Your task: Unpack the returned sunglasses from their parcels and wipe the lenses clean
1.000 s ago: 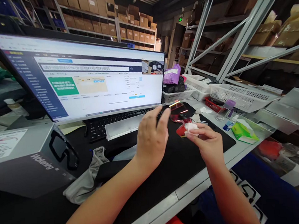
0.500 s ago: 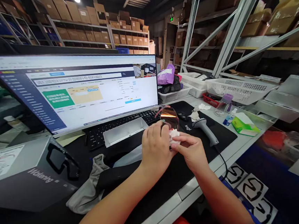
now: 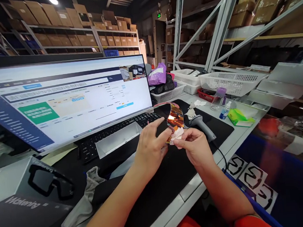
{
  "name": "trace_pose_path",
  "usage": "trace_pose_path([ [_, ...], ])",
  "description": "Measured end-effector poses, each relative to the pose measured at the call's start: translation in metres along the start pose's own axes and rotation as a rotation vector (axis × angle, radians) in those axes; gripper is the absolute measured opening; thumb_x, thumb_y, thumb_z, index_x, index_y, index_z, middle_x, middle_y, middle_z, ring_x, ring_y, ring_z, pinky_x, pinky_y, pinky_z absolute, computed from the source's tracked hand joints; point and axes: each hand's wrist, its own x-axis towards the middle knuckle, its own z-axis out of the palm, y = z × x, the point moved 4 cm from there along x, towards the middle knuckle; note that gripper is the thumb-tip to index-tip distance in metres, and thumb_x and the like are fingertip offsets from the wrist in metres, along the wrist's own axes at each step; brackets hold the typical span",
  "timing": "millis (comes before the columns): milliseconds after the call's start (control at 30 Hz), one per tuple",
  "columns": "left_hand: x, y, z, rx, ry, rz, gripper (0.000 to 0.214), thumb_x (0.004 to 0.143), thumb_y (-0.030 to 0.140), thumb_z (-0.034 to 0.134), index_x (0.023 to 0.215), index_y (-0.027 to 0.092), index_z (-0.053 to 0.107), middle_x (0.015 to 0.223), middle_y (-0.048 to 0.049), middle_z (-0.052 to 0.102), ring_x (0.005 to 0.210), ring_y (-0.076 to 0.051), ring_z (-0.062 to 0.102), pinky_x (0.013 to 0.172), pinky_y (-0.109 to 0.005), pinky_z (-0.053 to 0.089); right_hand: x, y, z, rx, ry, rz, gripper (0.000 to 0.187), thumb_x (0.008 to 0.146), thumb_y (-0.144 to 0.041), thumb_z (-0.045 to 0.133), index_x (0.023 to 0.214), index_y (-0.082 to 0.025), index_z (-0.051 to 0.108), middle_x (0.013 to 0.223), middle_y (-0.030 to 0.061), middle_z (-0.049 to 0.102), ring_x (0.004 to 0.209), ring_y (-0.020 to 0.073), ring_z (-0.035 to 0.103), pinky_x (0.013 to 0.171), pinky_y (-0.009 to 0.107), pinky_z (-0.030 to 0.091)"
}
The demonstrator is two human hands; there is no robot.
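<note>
My left hand (image 3: 149,149) holds a pair of glasses with an orange-red mirrored lens (image 3: 175,116) above the black desk mat (image 3: 170,175). Its fingers curl around the lens's left edge, the forefinger stretched toward it. My right hand (image 3: 194,147) pinches a small white wipe (image 3: 177,134) against the bottom of the lens. Both hands hover in front of the keyboard (image 3: 111,134).
A wide monitor (image 3: 60,100) stands at the left. A grey glasses box (image 3: 21,199) and a grey cloth pouch (image 3: 82,204) lie at the near left. A barcode scanner (image 3: 202,125), a green packet (image 3: 238,117), small bottles (image 3: 217,99) and white baskets (image 3: 228,82) fill the right side.
The hands came together on the lens and the wipe moved onto it. The lens tilted upright and now reflects orange. The view shifted right and up.
</note>
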Motion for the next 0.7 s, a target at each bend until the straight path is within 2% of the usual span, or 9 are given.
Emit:
trace_pose_path([
  [133, 0.005, -0.003, -0.008, 0.035, -0.040, 0.091, 0.044, 0.079, -0.002, 0.060, 0.116, 0.022, 0.063, 0.145, -0.0168, 0.053, 0.127, -0.032, 0.056, 0.104, -0.053, 0.052, 0.016, -0.013, -0.004, 0.058, -0.004, 0.061, 0.053, 0.048, -0.023, 0.097, 0.060, -0.022, 0.046, 0.049, -0.0087, 0.056, 0.044, 0.0087, 0.053, 0.048, 0.023, 0.046],
  [233, 0.007, -0.007, -0.015, 0.060, -0.052, 0.135, 0.045, 0.079, -0.004, 0.058, 0.116, 0.022, 0.063, 0.145, -0.0159, 0.054, 0.128, -0.032, 0.056, 0.104, -0.053, 0.052, 0.031, -0.020, -0.006, 0.097, -0.056, 0.140, 0.063, 0.046, -0.022, 0.097, 0.061, -0.022, 0.036, 0.051, -0.0100, 0.053, 0.045, 0.0073, 0.049, 0.045, 0.020, 0.040],
  [300, 0.008, -0.009, -0.018, 0.077, -0.064, 0.147, 0.046, 0.079, -0.004, 0.057, 0.115, 0.023, 0.063, 0.146, -0.0141, 0.055, 0.127, -0.031, 0.056, 0.104, -0.051, 0.052, 0.040, -0.021, -0.005, 0.110, -0.112, 0.205, 0.066, 0.045, -0.022, 0.097, 0.061, -0.022, 0.033, 0.057, -0.0087, 0.055, 0.049, 0.0074, 0.051, 0.047, 0.020, 0.041],
  [400, 0.008, -0.010, -0.016, 0.136, -0.074, 0.116, 0.047, 0.077, -0.004, 0.058, 0.114, 0.024, 0.062, 0.146, -0.0134, 0.055, 0.128, -0.032, 0.056, 0.106, -0.054, 0.049, 0.047, -0.020, -0.002, 0.114, -0.148, 0.243, 0.066, 0.047, -0.027, 0.097, 0.062, -0.022, 0.033, 0.060, -0.0081, 0.056, 0.052, 0.0074, 0.051, 0.050, 0.020, 0.043],
  [500, 0.005, -0.006, -0.007, 0.204, -0.054, 0.039, 0.039, 0.078, 0.003, 0.066, 0.113, 0.021, 0.062, 0.143, -0.0177, 0.057, 0.127, -0.036, 0.057, 0.106, -0.057, 0.048, 0.044, -0.015, 0.004, 0.152, -0.100, 0.204, 0.063, 0.050, -0.029, 0.097, 0.063, -0.022, 0.036, 0.062, -0.0079, 0.058, 0.054, 0.0081, 0.054, 0.055, 0.021, 0.047],
  [600, 0.001, -0.004, 0.003, 0.225, 0.027, -0.035, 0.029, 0.084, 0.020, 0.072, 0.111, 0.016, 0.062, 0.130, -0.0209, 0.064, 0.115, -0.035, 0.064, 0.097, -0.052, 0.053, 0.032, -0.006, 0.014, 0.194, -0.032, 0.148, 0.062, 0.049, -0.026, 0.097, 0.063, -0.022, 0.037, 0.062, -0.0083, 0.060, 0.056, 0.0083, 0.055, 0.057, 0.022, 0.047],
  [700, -0.003, -0.005, 0.003, 0.284, 0.195, -0.042, 0.018, 0.091, 0.026, 0.067, 0.105, 0.015, 0.064, 0.109, -0.0168, 0.072, 0.099, -0.031, 0.069, 0.085, -0.044, 0.056, 0.020, 0.005, 0.024, 0.208, -0.004, 0.102, 0.060, 0.051, -0.027, 0.097, 0.063, -0.022, 0.038, 0.056, -0.0089, 0.058, 0.052, 0.0075, 0.052, 0.056, 0.021, 0.044],
])
